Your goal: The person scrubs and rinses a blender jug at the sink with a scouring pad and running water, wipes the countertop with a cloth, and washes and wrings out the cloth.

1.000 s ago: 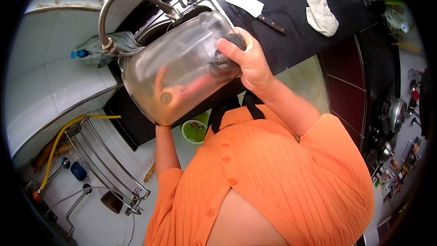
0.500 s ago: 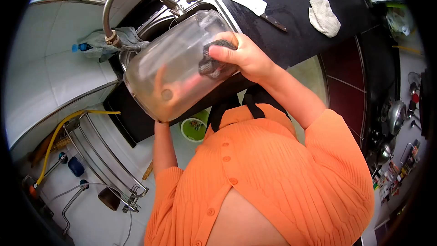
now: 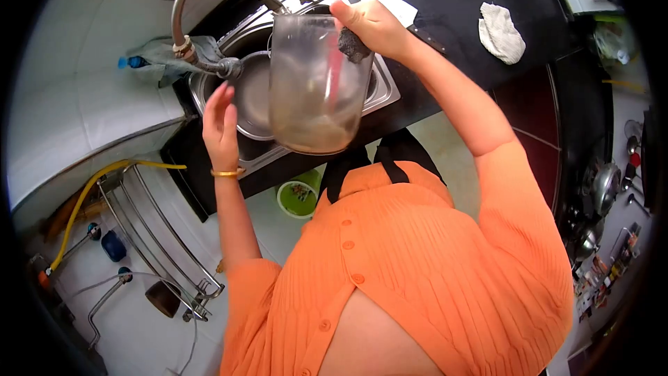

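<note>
A large clear jar (image 3: 309, 90) is held over the sink's front side, nearly upright with its base toward me. My right hand (image 3: 372, 24) grips its upper right edge. A dark grey scouring pad (image 3: 353, 45) is pressed between that hand and the jar. A pinkish-red streak shows through the wall. My left hand (image 3: 221, 129) is off the jar, with its fingers stretched up just below the faucet's spray head (image 3: 228, 67). Behind the jar, a round metal pan (image 3: 252, 94) sits in the steel sink (image 3: 386, 90).
On the black counter (image 3: 445, 0) lie a cleaver (image 3: 390, 3), partly behind my right hand, and a crumpled white cloth (image 3: 501, 33). The curved faucet (image 3: 182, 10) arches over the sink's left. A green bin (image 3: 297, 199) stands on the floor; a metal rack (image 3: 163, 230) is at lower left.
My left hand has come off the jar and moved up toward the spray head. The jar has swung more upright and shifted right, with my right hand raised on its edge.
</note>
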`<state>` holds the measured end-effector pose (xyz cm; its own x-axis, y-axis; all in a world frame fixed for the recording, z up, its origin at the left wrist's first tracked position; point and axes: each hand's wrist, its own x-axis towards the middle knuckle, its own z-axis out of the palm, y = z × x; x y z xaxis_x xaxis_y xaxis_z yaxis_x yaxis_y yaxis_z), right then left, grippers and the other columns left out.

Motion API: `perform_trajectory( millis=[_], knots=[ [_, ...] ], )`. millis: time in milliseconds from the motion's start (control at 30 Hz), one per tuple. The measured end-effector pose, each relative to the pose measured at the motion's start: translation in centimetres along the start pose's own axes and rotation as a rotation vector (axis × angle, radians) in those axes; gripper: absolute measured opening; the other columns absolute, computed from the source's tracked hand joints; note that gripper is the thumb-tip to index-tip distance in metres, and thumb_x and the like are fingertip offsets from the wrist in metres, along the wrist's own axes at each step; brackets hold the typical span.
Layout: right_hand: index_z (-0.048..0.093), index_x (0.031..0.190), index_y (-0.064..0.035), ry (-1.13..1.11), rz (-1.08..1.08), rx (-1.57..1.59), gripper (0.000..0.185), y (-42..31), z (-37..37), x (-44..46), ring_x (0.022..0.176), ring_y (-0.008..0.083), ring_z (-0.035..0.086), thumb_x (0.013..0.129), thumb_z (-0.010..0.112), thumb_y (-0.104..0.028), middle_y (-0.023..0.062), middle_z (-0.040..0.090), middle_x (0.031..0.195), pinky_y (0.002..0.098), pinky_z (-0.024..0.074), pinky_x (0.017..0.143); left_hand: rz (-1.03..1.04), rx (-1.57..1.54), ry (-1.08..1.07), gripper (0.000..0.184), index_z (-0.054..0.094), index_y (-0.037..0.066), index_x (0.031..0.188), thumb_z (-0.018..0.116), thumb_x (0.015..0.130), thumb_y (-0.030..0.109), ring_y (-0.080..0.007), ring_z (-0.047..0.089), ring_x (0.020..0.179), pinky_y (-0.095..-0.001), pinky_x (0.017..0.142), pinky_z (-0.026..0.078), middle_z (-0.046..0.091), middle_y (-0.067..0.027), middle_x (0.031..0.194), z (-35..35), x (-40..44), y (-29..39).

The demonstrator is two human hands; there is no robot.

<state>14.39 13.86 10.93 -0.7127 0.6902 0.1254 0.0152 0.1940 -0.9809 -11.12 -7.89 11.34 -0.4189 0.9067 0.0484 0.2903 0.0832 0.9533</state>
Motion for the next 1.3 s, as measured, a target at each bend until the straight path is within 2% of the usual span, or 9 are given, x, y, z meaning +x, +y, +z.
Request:
perform_trajectory(
  millis=[133, 167, 233, 333, 800, 1033, 1133, 1200, 1300],
  knots=[
    [0.059, 0.061, -0.0015, -0.244, -0.086, -0.248, 0.071, -0.7, 1.3, 1.7, 0.054, 0.0196, 0.051, 0.092, 0.037, -0.062, 0.0091, 0.054, 0.055, 0.0303, 0.041, 0.056, 0.582, 0.545, -0.179, 0.039, 0.056, 0.004, 0.12, 0.064, 0.086, 0.02, -0.0189, 0.057, 0.107, -0.0297, 0.092, 0.043, 0.061, -0.0079, 0.113, 5.1, 5.0, 7.8],
    [0.057, 0.056, -0.0027, -0.214, -0.168, -0.268, 0.073, -0.8, 2.1, 1.8, 0.051, 0.0235, 0.049, 0.091, 0.035, -0.064, 0.0108, 0.051, 0.053, 0.032, 0.0393, 0.053, 0.58, 0.547, -0.175, 0.039, 0.056, 0.004, 0.12, 0.064, 0.086, 0.02, -0.0189, 0.057, 0.107, -0.0297, 0.092, 0.043, 0.061, -0.0079, 0.113, 5.4, 5.8, 7.9],
    [0.055, 0.054, -0.0028, -0.176, -0.148, -0.275, 0.074, -0.3, 2.3, 2.0, 0.049, 0.0233, 0.048, 0.091, 0.035, -0.064, 0.0098, 0.048, 0.05, 0.0326, 0.0379, 0.052, 0.173, 0.403, -0.589, 0.024, 0.063, 0.004, 0.099, 0.064, 0.087, 0.024, -0.0137, 0.06, 0.086, -0.0269, 0.077, 0.047, 0.065, -0.0035, 0.094, 5.8, 7.0, 7.9],
    [0.049, 0.05, -0.0031, -0.037, -0.171, -0.239, 0.075, 0.2, 3.0, 2.1, 0.045, 0.023, 0.044, 0.091, 0.036, -0.064, 0.0078, 0.043, 0.045, 0.0341, 0.0342, 0.048, 0.023, 0.172, -0.665, 0.025, 0.062, 0.003, 0.084, 0.061, 0.09, 0.027, -0.0088, 0.053, 0.069, -0.0239, 0.064, 0.045, 0.062, 0.0001, 0.078, 5.7, 7.8, 7.4],
    [0.05, 0.051, -0.0032, 0.083, -0.125, -0.141, 0.071, 0.7, 2.8, 2.1, 0.043, 0.0171, 0.038, 0.088, 0.045, -0.063, 0.0054, 0.037, 0.043, 0.0331, 0.0322, 0.046, -0.019, -0.143, -0.674, 0.017, 0.057, 0.002, 0.094, 0.059, 0.092, 0.019, -0.0065, 0.05, 0.074, -0.02, 0.068, 0.042, 0.059, 0.0004, 0.087, 5.9, 7.6, 6.2],
    [0.054, 0.05, -0.0049, 0.174, -0.152, -0.253, 0.069, -0.2, 3.4, 1.8, 0.042, 0.0232, 0.045, 0.088, 0.044, -0.062, 0.0083, 0.044, 0.043, 0.0355, 0.0343, 0.046, 0.059, 0.107, -0.563, 0.017, 0.057, 0.004, 0.088, 0.06, 0.092, 0.02, -0.0043, 0.05, 0.075, -0.0201, 0.067, 0.041, 0.054, 0.0027, 0.081, 6.9, 7.2, 7.3],
    [0.056, 0.051, -0.0059, 0.133, -0.098, -0.364, 0.068, -0.6, 3.1, 1.1, 0.043, 0.0234, 0.048, 0.089, 0.044, -0.061, 0.0076, 0.045, 0.043, 0.0357, 0.0356, 0.046, 0.002, 0.424, -0.558, 0.021, 0.057, 0.004, 0.084, 0.066, 0.087, 0.022, -0.0089, 0.053, 0.076, -0.0235, 0.07, 0.042, 0.055, 0.0002, 0.079, 7.5, 7.2, 7.4],
    [0.051, 0.05, -0.0046, 0.171, -0.125, -0.375, 0.067, -0.5, 3.2, 0.5, 0.041, 0.0193, 0.043, 0.09, 0.046, -0.058, 0.0061, 0.042, 0.043, 0.0338, 0.0328, 0.044, 0.613, 0.595, -0.469, 0.027, 0.058, 0.006, 0.083, 0.071, 0.078, 0.029, -0.0201, 0.052, 0.074, -0.0314, 0.069, 0.043, 0.055, -0.005, 0.074, 7.5, 7.8, 6.3],
    [0.046, 0.049, -0.0037, 0.229, -0.174, -0.391, 0.067, 0.3, 3.5, -0.4, 0.04, 0.0154, 0.038, 0.091, 0.047, -0.055, 0.0045, 0.038, 0.042, 0.032, 0.0299, 0.042, 0.419, 0.556, -0.511, 0.029, 0.057, 0.006, 0.081, 0.073, 0.075, 0.029, -0.0241, 0.05, 0.081, -0.0344, 0.076, 0.042, 0.056, -0.0045, 0.08, 7.4, 7.0, 5.8]
  ],
)
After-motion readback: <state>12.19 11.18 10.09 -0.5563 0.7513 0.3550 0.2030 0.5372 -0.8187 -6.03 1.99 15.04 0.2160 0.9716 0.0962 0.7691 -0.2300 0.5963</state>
